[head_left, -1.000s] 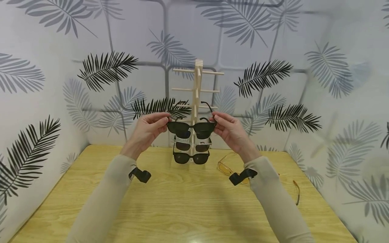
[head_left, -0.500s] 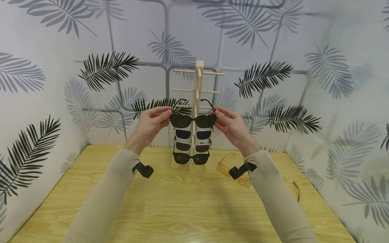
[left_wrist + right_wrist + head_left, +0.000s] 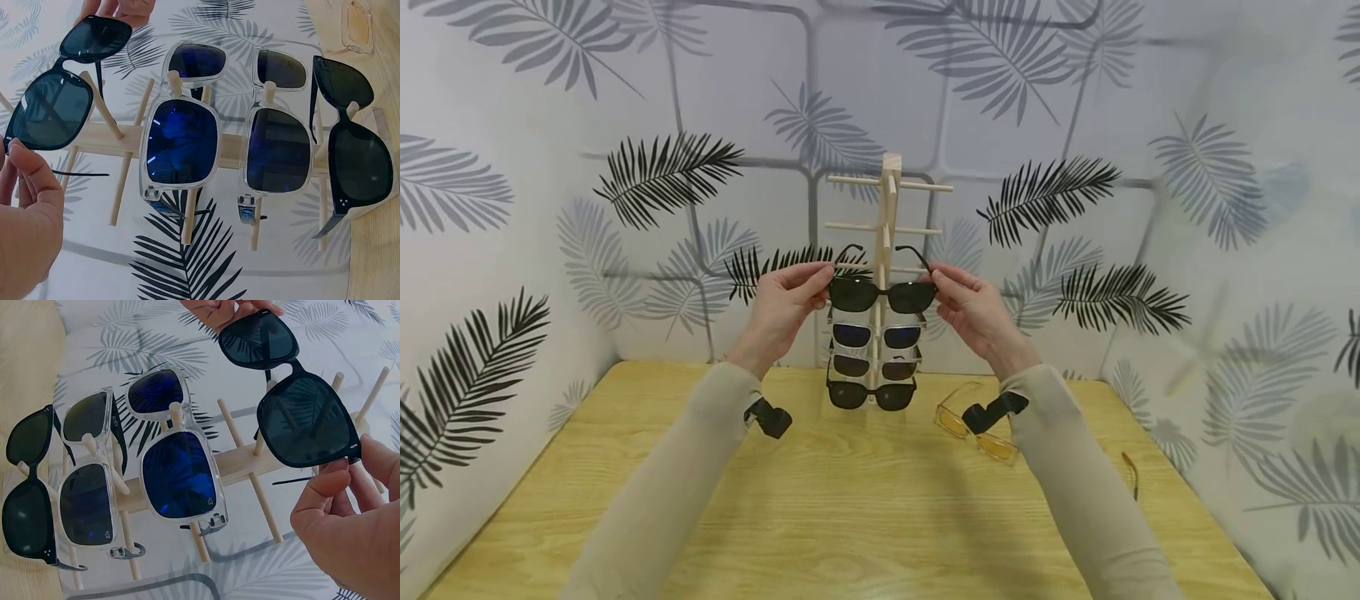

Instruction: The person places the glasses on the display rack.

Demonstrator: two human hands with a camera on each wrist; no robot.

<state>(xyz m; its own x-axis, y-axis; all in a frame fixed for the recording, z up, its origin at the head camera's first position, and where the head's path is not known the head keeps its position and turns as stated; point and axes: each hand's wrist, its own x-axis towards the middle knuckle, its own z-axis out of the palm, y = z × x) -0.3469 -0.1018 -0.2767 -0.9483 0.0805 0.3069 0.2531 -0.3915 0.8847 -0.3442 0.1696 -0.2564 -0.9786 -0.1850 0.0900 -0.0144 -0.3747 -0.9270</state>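
Black-framed sunglasses [image 3: 853,295] are held level in front of a wooden display rack [image 3: 891,167], lenses facing me. My left hand [image 3: 784,308] pinches their left hinge corner; my right hand [image 3: 973,312] pinches the right one. Both temples point back toward the rack's pegs. Below them on the rack sit clear-framed sunglasses with blue lenses [image 3: 181,144], clear-framed sunglasses with dark lenses [image 3: 279,150], and black sunglasses [image 3: 891,396] lowest. In the right wrist view the held pair [image 3: 306,419] stands in front of a peg, and whether it touches cannot be told.
Glasses with amber lenses [image 3: 953,422] lie on the wooden table [image 3: 850,517] right of the rack, partly behind the right wrist's camera. A thin temple [image 3: 1131,475] of another pair shows beyond the right sleeve. Bare pegs [image 3: 917,231] stick out higher on the rack. Leaf-patterned cloth stands behind.
Both hands have raised the black sunglasses slightly and brought them closer to the rack. The left hand has shifted right. The blue-lensed pair beneath is now uncovered.
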